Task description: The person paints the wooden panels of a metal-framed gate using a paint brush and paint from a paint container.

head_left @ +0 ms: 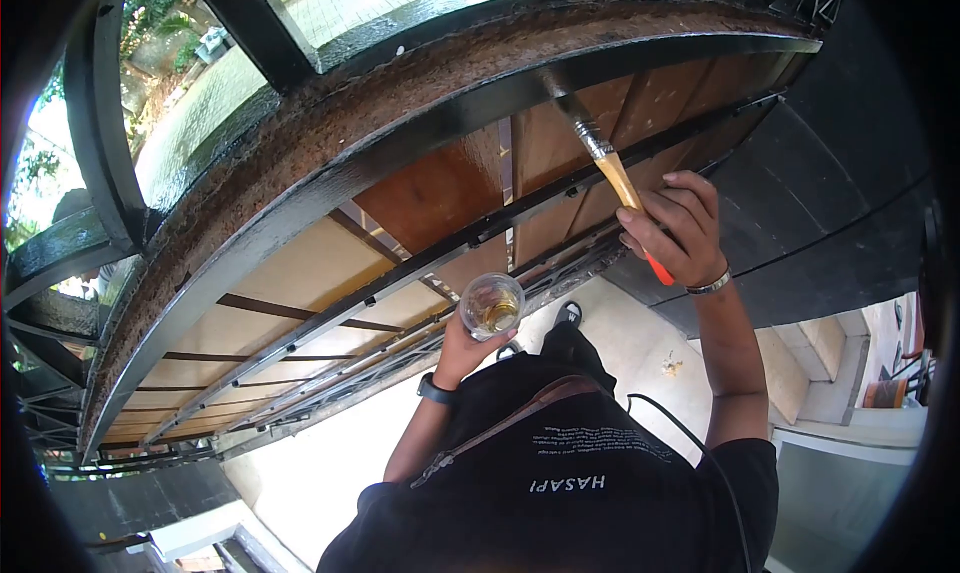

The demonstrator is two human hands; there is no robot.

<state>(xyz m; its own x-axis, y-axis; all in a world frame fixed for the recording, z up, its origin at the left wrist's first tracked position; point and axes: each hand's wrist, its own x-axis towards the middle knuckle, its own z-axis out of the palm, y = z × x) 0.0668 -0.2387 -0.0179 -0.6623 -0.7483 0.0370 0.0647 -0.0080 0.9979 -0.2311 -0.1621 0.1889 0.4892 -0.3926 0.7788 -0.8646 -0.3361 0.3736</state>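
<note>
A paintbrush (622, 181) with a wooden, orange-tipped handle is gripped in my right hand (680, 228). Its bristles touch the curved black metal rail (450, 123) along the top of the gate. My left hand (472, 348), wearing a dark wristband, is wrapped around a clear plastic cup (492, 303) with a little yellowish liquid at the bottom. The cup is held below the rail, in front of the wooden slats (430, 203). Part of the rail near the brush looks wet and glossy.
Rusty metal (230, 163) runs along the rail's far edge, with black bars (255, 28) beyond it. A black panel (840, 203) stands to the right. Pale floor (640, 323) lies below, with steps (810, 358) at the right. A black cable (690, 433) hangs beside my shirt.
</note>
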